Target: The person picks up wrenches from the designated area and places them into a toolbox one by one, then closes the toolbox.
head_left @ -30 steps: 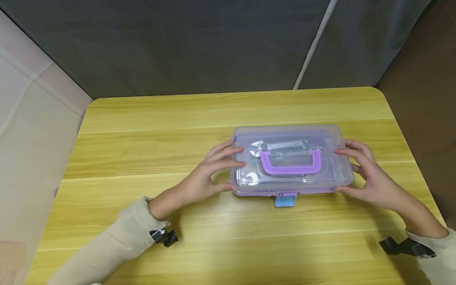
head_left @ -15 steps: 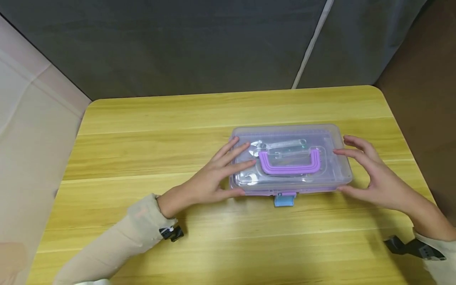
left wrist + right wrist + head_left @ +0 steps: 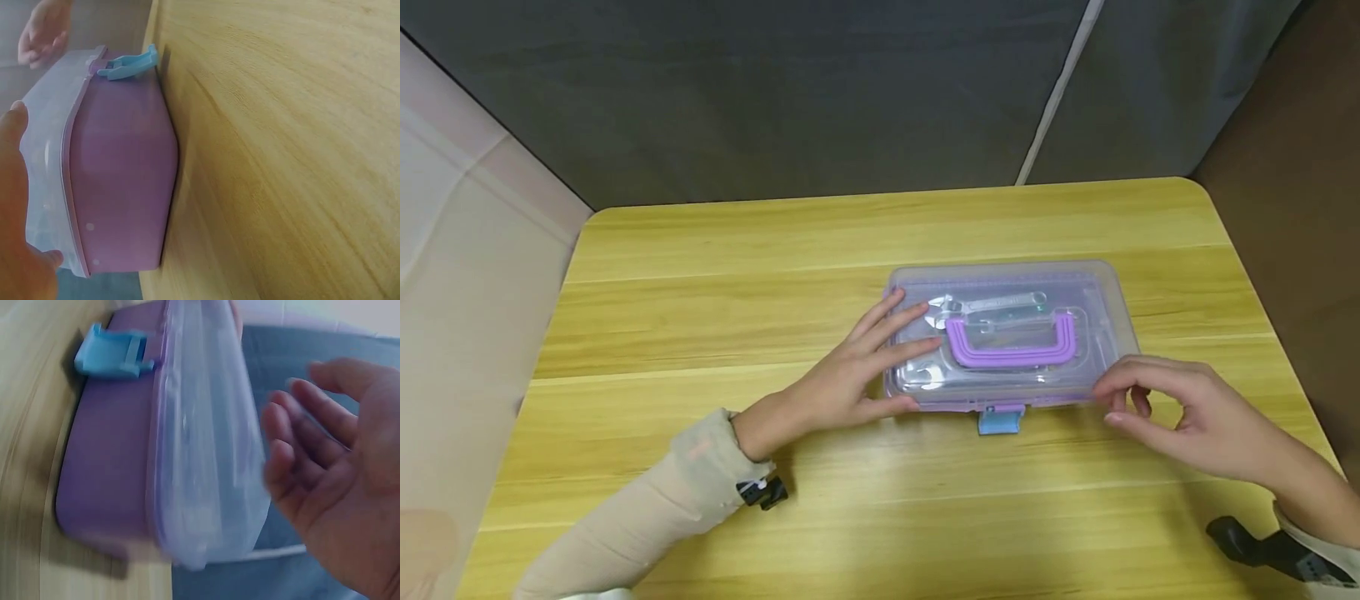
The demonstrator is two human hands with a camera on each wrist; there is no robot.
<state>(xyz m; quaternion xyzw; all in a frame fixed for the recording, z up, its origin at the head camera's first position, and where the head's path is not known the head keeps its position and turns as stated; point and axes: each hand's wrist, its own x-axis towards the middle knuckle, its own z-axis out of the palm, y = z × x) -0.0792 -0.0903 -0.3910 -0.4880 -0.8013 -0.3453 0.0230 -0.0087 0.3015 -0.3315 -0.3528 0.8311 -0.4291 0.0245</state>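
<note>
A purple plastic toolbox (image 3: 1090, 287) with a clear lid sits on the table, its lid down. On the lid lies a purple carry handle (image 3: 1015, 358). The light-blue front latch (image 3: 999, 422) sticks out from the box, unfastened, as the left wrist view also shows. Through the lid I see an adjustable wrench (image 3: 1003, 303) and the shiny head of another wrench (image 3: 929, 377). My left hand (image 3: 861, 367) rests on the lid's left end, fingers spread. My right hand (image 3: 1195, 417) hovers by the front right corner, fingers loosely bent and holding nothing.
The wooden table (image 3: 715, 300) extends around the box. Behind it hangs a dark grey curtain (image 3: 790, 100) with a pale strip. A whitish panel (image 3: 482, 292) stands at the left and a brown one (image 3: 1300, 208) at the right.
My left hand has slid further onto the lid and spread its fingers. My right hand has let go of the box's right end and come toward the front corner, fingers bending.
</note>
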